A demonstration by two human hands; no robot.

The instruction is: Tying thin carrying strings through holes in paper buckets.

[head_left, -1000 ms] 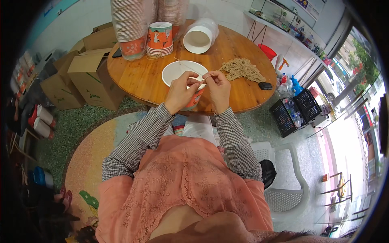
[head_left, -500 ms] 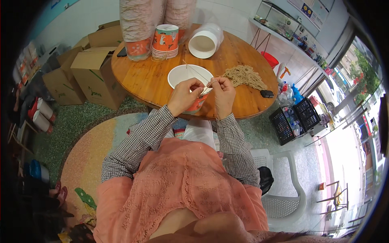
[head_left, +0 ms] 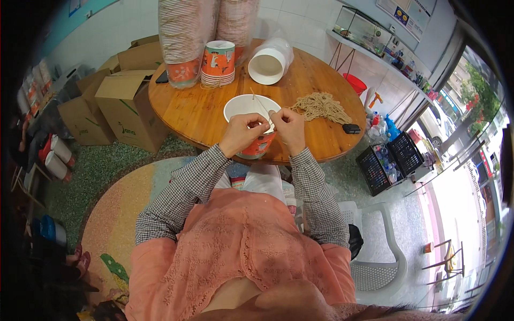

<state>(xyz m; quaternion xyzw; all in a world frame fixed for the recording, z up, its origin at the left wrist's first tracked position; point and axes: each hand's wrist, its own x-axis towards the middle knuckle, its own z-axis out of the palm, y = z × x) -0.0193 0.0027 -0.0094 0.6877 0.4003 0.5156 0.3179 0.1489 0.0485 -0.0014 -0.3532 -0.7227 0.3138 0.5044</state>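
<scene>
One cord [head_left: 261, 101] already at one bucket's [head_left: 261, 145] mouth; a free length suggests unfinished work.
Beyond the grip, two tall stacks [head_left: 184, 43], one short stack [head_left: 218, 61]; left hand [head_left: 242, 134] curled above the bucket, pinch unclear; one tipped white tub [head_left: 267, 65] beyond; right hand [head_left: 289, 130] pinching the cord; one string heap [head_left: 321, 107] rightward.

Seemingly a street-front shop (stacked paper tubs [head_left: 186, 45], cartons [head_left: 126, 107], wide doorway [head_left: 455, 166]).

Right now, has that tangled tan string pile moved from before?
No, the tangled tan string pile sits in the same spot on the round wooden table.
</scene>
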